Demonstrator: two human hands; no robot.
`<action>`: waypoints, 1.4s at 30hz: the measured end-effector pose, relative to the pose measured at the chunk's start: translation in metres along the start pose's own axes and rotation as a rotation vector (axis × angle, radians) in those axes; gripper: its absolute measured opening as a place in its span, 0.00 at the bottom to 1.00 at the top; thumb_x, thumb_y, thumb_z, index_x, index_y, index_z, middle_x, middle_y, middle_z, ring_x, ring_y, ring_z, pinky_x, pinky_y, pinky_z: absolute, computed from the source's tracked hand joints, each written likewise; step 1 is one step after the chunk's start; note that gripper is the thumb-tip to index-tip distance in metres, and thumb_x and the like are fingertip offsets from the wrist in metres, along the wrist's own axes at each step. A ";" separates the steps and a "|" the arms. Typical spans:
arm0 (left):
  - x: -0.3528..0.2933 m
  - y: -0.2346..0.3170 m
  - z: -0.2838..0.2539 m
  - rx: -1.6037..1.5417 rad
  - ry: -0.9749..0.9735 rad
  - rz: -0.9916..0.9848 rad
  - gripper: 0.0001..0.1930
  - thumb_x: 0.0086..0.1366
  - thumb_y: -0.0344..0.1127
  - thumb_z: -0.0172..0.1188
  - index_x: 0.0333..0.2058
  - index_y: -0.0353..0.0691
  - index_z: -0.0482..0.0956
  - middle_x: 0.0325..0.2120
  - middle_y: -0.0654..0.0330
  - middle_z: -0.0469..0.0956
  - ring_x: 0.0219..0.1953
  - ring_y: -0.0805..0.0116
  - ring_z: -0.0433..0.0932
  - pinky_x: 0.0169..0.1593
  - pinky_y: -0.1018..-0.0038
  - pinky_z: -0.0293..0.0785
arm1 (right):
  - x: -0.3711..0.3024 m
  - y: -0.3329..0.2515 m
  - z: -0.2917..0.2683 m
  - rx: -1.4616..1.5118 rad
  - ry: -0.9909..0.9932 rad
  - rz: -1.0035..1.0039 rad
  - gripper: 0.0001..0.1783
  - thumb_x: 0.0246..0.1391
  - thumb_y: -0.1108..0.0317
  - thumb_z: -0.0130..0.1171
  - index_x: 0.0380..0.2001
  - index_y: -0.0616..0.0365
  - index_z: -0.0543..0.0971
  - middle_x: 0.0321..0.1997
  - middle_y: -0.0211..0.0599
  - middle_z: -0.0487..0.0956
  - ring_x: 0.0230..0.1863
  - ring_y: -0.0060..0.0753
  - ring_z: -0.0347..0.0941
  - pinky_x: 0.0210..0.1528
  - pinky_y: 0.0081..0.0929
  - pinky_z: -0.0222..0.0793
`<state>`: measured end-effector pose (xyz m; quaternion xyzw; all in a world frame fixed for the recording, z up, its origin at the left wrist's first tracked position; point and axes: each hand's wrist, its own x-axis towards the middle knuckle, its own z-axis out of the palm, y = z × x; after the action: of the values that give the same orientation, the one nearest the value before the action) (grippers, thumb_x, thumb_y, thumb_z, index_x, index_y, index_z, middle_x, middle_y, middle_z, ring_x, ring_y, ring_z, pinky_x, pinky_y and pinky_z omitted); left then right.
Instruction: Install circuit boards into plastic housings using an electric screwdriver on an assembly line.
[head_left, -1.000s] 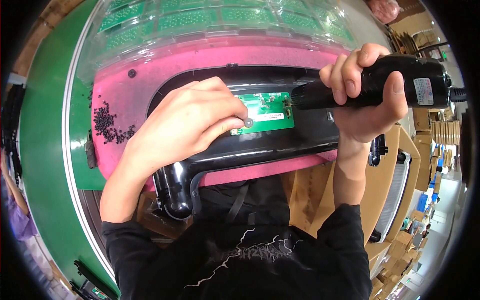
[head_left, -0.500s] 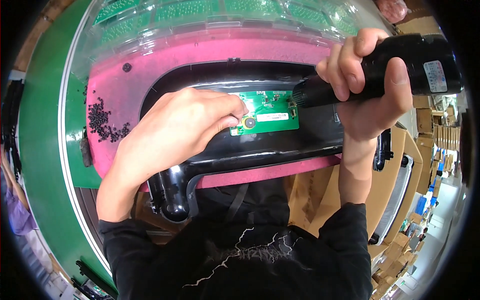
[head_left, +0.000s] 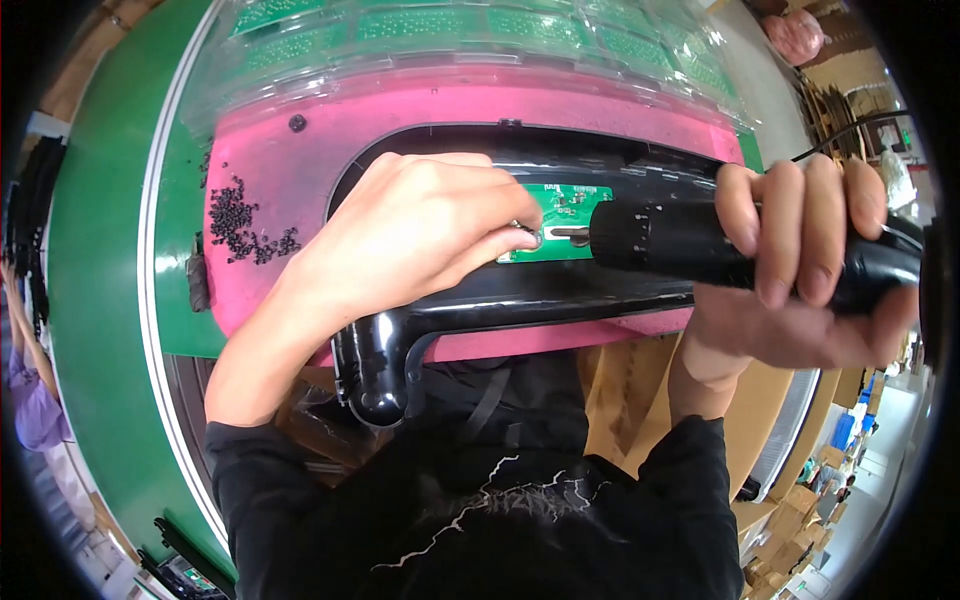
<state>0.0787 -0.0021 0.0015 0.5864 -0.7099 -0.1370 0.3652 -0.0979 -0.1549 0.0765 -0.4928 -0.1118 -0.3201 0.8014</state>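
Note:
A green circuit board (head_left: 580,198) lies in a long, glossy black plastic housing (head_left: 470,318). My left hand (head_left: 420,220) reaches over the board's left end, thumb and forefinger pinched together; whatever they hold is too small to make out. In my right hand (head_left: 800,260) is a black electric screwdriver (head_left: 670,240), held almost level over the board's right part. Its metal bit (head_left: 570,234) points left, at or close to my left fingertips. The screwdriver's body and my left fingers hide parts of the board.
Under the housing is a pink mat (head_left: 265,160) with a pile of small black screws (head_left: 235,220) at its left. Clear plastic trays (head_left: 450,60) with green boards stand at the back. A cardboard box (head_left: 640,400) sits to the near right, and a green bench surface (head_left: 110,250) to the left.
My right hand has turned and lowered the screwdriver, bringing it over the board with its bit at my left fingertips. My left hand stays pinched at the board's left end.

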 end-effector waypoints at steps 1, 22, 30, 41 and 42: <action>-0.001 0.000 -0.001 -0.053 0.065 0.046 0.08 0.56 0.28 0.66 0.34 0.36 0.80 0.28 0.56 0.81 0.31 0.57 0.81 0.34 0.68 0.77 | 0.000 0.001 0.004 0.031 -0.016 -0.019 0.24 0.51 0.46 0.61 0.40 0.52 0.70 0.23 0.20 0.70 0.20 0.17 0.64 0.35 0.22 0.59; -0.007 0.000 -0.003 -0.021 0.298 -0.358 0.05 0.66 0.27 0.58 0.37 0.32 0.80 0.29 0.52 0.83 0.32 0.58 0.84 0.36 0.70 0.77 | 0.012 0.052 0.001 -0.321 0.069 0.110 0.28 0.56 0.38 0.52 0.37 0.54 0.71 0.18 0.23 0.66 0.16 0.19 0.57 0.26 0.24 0.54; -0.011 0.001 -0.004 -0.011 0.262 -0.353 0.05 0.64 0.27 0.58 0.36 0.31 0.78 0.28 0.48 0.81 0.33 0.49 0.82 0.37 0.66 0.76 | 0.020 0.063 -0.001 -0.330 -0.008 0.149 0.24 0.59 0.43 0.50 0.37 0.55 0.70 0.19 0.23 0.66 0.17 0.19 0.57 0.27 0.23 0.54; -0.009 0.005 -0.005 -0.037 0.217 -0.333 0.07 0.61 0.29 0.60 0.34 0.31 0.78 0.28 0.46 0.80 0.34 0.45 0.80 0.38 0.61 0.75 | 0.029 0.070 -0.001 -0.275 -0.111 0.214 0.21 0.60 0.47 0.50 0.39 0.55 0.71 0.18 0.24 0.65 0.17 0.19 0.56 0.27 0.22 0.55; -0.009 0.005 -0.005 -0.033 0.217 -0.329 0.07 0.61 0.29 0.60 0.34 0.31 0.78 0.28 0.46 0.80 0.34 0.45 0.80 0.38 0.61 0.75 | 0.029 0.069 0.003 -0.375 -0.084 0.215 0.21 0.60 0.47 0.49 0.39 0.55 0.71 0.18 0.24 0.65 0.17 0.19 0.57 0.27 0.21 0.55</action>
<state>0.0788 0.0090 0.0050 0.6999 -0.5586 -0.1425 0.4217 -0.0320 -0.1423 0.0426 -0.6553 -0.0305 -0.2270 0.7198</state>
